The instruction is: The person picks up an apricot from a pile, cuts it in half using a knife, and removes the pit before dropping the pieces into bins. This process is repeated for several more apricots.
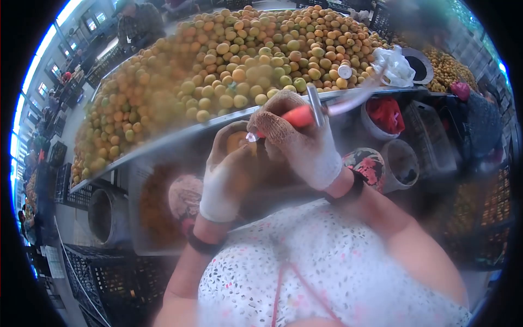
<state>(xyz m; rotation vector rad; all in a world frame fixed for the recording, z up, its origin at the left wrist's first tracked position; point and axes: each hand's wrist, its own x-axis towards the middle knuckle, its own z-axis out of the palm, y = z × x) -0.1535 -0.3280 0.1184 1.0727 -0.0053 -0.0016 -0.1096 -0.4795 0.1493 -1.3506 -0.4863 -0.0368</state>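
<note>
My left hand [224, 173], in a white glove with a tan palm and fingers, is closed around a round orange-yellow fruit [236, 143]. My right hand [303, 146], gloved alike, grips a tool with a red-orange handle [298, 116]. A metal crosspiece [315, 104] sits near the handle's upper end, and a blurred pale length runs on from it to the upper right. At the lower end, a small shiny tip [251, 137] is right by the fruit. Both hands are close together in front of the sloping fruit table's metal edge [218, 119].
A large heap of orange and green fruit [239, 60] covers the table. At its right lie a white plastic bag [393, 66] and a round white lid [344, 71]. Below stand a bucket with red cloth [384, 115], a pale bucket [400, 163] and black crates [117, 278]. A person [139, 24] is at the far left.
</note>
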